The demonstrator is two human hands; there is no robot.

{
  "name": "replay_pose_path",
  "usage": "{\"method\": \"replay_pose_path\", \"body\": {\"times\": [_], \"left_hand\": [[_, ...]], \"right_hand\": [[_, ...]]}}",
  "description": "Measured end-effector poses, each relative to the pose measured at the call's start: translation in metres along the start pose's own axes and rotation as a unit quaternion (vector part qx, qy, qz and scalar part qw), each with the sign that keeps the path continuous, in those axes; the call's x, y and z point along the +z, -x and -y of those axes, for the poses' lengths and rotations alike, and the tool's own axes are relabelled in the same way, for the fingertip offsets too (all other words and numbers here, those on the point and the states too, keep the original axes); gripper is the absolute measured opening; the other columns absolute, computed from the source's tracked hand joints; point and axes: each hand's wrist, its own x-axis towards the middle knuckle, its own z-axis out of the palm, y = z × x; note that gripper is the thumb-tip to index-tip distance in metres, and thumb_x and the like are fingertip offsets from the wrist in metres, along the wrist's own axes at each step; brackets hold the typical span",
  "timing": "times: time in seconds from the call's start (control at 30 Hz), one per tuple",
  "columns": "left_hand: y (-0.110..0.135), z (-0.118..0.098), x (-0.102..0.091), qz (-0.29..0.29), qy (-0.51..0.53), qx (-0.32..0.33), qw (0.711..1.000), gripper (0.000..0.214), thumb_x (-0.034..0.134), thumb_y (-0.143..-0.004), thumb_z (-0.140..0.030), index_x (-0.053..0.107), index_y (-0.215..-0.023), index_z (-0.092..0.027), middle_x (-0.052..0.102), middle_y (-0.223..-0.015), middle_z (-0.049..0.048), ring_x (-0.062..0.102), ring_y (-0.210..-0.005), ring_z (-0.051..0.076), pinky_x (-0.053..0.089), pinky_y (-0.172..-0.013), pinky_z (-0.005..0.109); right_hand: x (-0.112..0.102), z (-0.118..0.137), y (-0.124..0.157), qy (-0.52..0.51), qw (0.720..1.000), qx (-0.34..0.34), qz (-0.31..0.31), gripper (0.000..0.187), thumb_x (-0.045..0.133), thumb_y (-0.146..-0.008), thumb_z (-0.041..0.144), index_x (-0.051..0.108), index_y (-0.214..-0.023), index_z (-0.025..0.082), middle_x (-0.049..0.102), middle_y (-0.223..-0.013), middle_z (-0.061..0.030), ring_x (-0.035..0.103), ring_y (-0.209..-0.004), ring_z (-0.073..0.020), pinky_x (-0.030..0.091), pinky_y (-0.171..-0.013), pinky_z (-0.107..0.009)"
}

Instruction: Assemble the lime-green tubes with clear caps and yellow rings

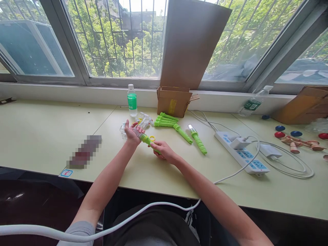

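Observation:
My left hand point(132, 133) is closed round the clear plastic end of a green toy piece point(146, 138) held just above the table. My right hand point(163, 150) grips the same piece at its green lower end, fingers wrapped round it. A small yellow ring point(152, 138) lies beside the piece. Clear plastic parts point(144, 120) sit just behind my left hand. A pile of green handles point(165, 120) lies further back, with two more green handles point(183, 134) point(198, 140) to the right.
A water bottle point(132, 100) and an open cardboard box point(173, 101) stand by the window ledge. A white power strip point(241, 152) with chargers and cables lies right, wooden toys point(299, 143) beyond it. A white cable point(153, 206) crosses my lap.

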Motion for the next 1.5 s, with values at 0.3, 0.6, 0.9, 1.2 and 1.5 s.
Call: {"method": "replay_pose_path", "body": {"times": [0.3, 0.6, 0.9, 1.2, 1.5], "left_hand": [[0.007, 0.0, 0.008, 0.012, -0.017, 0.036, 0.999, 0.045, 0.049, -0.075, -0.065, 0.045, -0.073, -0.02, 0.025, -0.046, -0.0069, 0.033, -0.036, 0.008, 0.032, -0.043, 0.024], [0.009, -0.003, 0.013, 0.022, -0.028, 0.011, 0.999, 0.05, 0.05, -0.074, -0.068, 0.048, -0.073, -0.017, 0.024, -0.044, -0.0073, 0.029, -0.034, 0.007, 0.03, -0.04, 0.023], [0.011, -0.008, 0.013, 0.082, -0.004, -0.03, 0.996, 0.05, 0.055, -0.073, -0.065, 0.052, -0.071, -0.016, 0.023, -0.041, -0.0087, 0.03, -0.031, 0.007, 0.029, -0.036, 0.022], [0.012, -0.004, 0.016, -0.009, 0.007, 0.054, 0.998, 0.05, 0.053, -0.073, -0.067, 0.049, -0.07, -0.017, 0.026, -0.043, -0.0084, 0.033, -0.032, 0.007, 0.032, -0.038, 0.022], [0.016, -0.01, 0.02, 0.033, -0.005, -0.003, 0.999, 0.051, 0.056, -0.072, -0.066, 0.051, -0.067, -0.016, 0.025, -0.04, -0.0085, 0.031, -0.03, 0.006, 0.028, -0.035, 0.022]], "right_hand": [[0.016, -0.007, 0.001, 0.424, 0.882, -0.09, -0.186, 0.03, 0.036, -0.092, 0.032, 0.055, -0.113, 0.022, 0.066, -0.099, -0.0089, 0.059, -0.082, -0.0204, 0.035, -0.062, -0.026], [0.018, 0.001, 0.001, 0.227, 0.961, -0.089, -0.13, 0.027, 0.036, -0.09, 0.04, 0.049, -0.077, 0.021, 0.05, -0.06, 0.0002, 0.044, -0.054, -0.0136, 0.032, -0.053, -0.025], [0.0, 0.002, 0.001, -0.152, 0.981, 0.044, 0.113, 0.04, 0.041, -0.083, 0.055, 0.052, -0.093, 0.018, 0.043, -0.054, 0.0049, 0.03, -0.035, -0.0079, 0.023, -0.037, -0.022], [0.022, 0.001, 0.004, 0.444, 0.873, -0.073, -0.186, 0.037, 0.032, -0.093, 0.041, 0.053, -0.111, 0.017, 0.064, -0.093, -0.011, 0.058, -0.073, -0.0198, 0.032, -0.059, -0.026], [0.012, 0.006, 0.004, 0.08, 0.995, -0.031, -0.05, 0.04, 0.032, -0.09, 0.055, 0.047, -0.08, 0.02, 0.038, -0.055, 0.0043, 0.033, -0.043, -0.0097, 0.026, -0.046, -0.023]]}}
